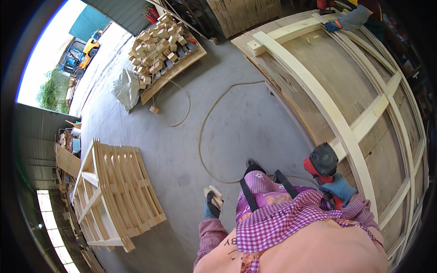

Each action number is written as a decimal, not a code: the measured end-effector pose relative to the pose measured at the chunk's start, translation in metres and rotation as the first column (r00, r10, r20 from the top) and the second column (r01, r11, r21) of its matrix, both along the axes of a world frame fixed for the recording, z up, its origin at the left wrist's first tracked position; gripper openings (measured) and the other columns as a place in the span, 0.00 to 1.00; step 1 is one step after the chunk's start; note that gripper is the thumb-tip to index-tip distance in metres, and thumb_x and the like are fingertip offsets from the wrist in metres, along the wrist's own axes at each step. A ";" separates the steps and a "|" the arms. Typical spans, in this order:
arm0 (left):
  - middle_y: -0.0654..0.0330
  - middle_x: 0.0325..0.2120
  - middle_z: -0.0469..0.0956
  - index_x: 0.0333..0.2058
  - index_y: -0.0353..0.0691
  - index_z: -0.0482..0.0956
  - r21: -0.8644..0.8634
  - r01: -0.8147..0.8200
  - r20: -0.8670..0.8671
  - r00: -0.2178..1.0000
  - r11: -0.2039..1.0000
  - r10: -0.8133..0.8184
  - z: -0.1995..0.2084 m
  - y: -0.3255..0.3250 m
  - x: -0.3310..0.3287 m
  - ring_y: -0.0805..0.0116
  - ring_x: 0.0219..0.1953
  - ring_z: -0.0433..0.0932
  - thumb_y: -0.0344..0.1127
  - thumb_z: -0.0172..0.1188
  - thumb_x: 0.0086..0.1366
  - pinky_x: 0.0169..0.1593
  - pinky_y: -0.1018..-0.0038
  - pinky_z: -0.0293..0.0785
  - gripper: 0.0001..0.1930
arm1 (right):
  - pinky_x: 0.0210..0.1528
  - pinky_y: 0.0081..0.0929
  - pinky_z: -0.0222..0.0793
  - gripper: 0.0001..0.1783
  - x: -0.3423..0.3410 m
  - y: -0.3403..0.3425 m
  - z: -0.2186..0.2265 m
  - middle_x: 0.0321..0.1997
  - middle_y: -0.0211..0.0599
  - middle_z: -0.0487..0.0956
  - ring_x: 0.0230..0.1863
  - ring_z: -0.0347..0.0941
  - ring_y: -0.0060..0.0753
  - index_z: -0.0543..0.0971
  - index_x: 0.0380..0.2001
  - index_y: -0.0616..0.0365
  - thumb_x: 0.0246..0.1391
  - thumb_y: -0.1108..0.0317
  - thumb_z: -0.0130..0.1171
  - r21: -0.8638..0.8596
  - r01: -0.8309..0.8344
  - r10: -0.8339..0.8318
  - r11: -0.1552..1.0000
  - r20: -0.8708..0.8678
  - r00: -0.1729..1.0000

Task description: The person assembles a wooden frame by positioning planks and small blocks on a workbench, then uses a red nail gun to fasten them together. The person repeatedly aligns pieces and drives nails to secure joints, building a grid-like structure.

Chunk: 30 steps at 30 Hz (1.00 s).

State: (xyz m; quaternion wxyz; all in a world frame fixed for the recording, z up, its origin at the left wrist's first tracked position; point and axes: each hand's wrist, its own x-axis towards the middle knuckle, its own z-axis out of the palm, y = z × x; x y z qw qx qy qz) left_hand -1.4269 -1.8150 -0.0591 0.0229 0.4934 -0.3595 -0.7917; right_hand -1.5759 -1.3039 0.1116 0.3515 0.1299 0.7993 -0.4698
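My right hand (342, 187), in a blue-grey glove, is closed round the handle of a red and black nail gun (322, 161). The gun is at the near left edge of a large wooden frame (314, 84), close to the end of a crosspiece. My left hand (211, 204), gloved in blue and black, hangs low on the left over the floor. Its fingers are closed on a small pale piece that looks like a wood block (215, 193). The frame's long boards and crosspieces lie on a plywood-topped table (337, 68).
At the far right, another person's gloved hand (334, 26) rests on the frame. A hose (200, 136) loops across the floor. Wood blocks (157, 45) are heaped on a pallet beside a white sack (126, 88). Stacked wooden frames (120, 191) stand at left; a forklift (81, 54) is outside.
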 end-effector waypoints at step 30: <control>0.61 0.46 0.77 0.55 0.38 0.70 -0.453 0.814 -0.038 0.390 0.364 -0.920 0.001 0.090 -1.004 0.71 0.45 0.75 0.42 0.69 0.57 0.49 0.75 0.71 0.30 | 0.59 0.47 0.62 0.45 -0.566 0.105 -0.192 0.56 0.50 0.73 0.57 0.69 0.56 0.48 0.69 0.33 0.52 0.52 0.58 0.917 0.195 -0.093 0.349 -0.173 0.981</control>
